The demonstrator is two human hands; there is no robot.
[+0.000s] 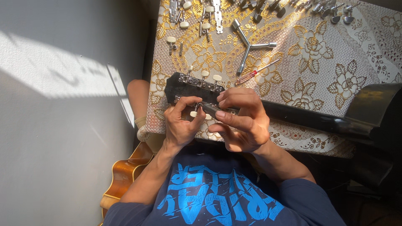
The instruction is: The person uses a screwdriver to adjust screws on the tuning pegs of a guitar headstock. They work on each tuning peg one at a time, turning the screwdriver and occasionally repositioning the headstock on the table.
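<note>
Pretty tight around the black guitar headstock [180, 86]: both hands sit right on its near tuner strip, left hand [181, 125] and right hand [240, 121] almost touching. Just beyond, a red-handled screwdriver [253, 74] and a three-way socket wrench [250, 45] block the middle of the tablecloth [368, 54]. Loose tuning pegs [190, 16] crowd the far edge. Open cloth lies to the right, above the guitar neck [301, 115].

Black guitar headstock [184, 86] lies flat at the table's near edge, cream-knobbed tuners [205, 74] fitted, neck running right.
</note>
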